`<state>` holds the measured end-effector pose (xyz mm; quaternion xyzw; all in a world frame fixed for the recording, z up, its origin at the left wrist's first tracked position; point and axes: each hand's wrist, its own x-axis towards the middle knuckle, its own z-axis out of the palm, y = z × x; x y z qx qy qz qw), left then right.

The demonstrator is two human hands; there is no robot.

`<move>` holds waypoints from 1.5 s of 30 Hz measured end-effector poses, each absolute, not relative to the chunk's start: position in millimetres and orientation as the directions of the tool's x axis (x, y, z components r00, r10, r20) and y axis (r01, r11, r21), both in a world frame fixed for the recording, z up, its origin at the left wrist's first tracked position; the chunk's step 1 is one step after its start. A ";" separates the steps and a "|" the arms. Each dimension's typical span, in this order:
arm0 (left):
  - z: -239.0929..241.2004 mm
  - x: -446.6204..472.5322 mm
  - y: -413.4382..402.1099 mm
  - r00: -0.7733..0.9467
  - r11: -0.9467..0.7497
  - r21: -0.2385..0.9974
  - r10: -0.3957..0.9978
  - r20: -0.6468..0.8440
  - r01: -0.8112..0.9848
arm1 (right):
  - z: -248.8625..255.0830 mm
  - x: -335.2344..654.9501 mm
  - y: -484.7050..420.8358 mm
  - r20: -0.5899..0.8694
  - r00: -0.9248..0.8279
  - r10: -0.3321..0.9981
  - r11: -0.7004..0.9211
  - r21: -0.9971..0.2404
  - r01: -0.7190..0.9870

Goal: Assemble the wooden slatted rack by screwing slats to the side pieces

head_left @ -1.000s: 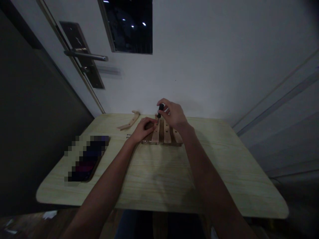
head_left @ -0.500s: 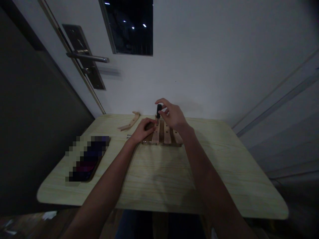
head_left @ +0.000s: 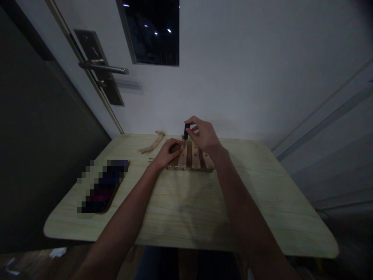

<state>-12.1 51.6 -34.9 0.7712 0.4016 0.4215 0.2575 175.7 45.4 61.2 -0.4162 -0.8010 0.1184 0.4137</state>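
A small wooden slatted panel (head_left: 194, 158) lies at the far middle of the pale wooden table (head_left: 186, 202). My right hand (head_left: 204, 136) pinches the black handle of a small screwdriver (head_left: 185, 130), which stands upright with its tip on the panel's left slat. My left hand (head_left: 167, 152) rests curled on the panel's left edge, fingertips pressed together by the screwdriver's tip. What those fingertips hold is too small to see.
A loose curved wooden piece (head_left: 152, 144) lies at the far left of the table. A dark blurred-out flat object (head_left: 101, 186) sits near the left edge. Behind the table stands a white door with a metal lever handle (head_left: 103, 69) and a dark window (head_left: 153, 31).
My right hand's fingers have shifted slightly round the screwdriver handle, from spread to closed on it. The left hand and the panel have stayed in place.
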 end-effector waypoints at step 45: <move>-35.1 -12.3 52.0 0.326 -0.557 0.729 0.829 0.455 0.399 | 69.3 177.8 38.0 0.564 -0.310 0.765 0.625 -0.537 0.566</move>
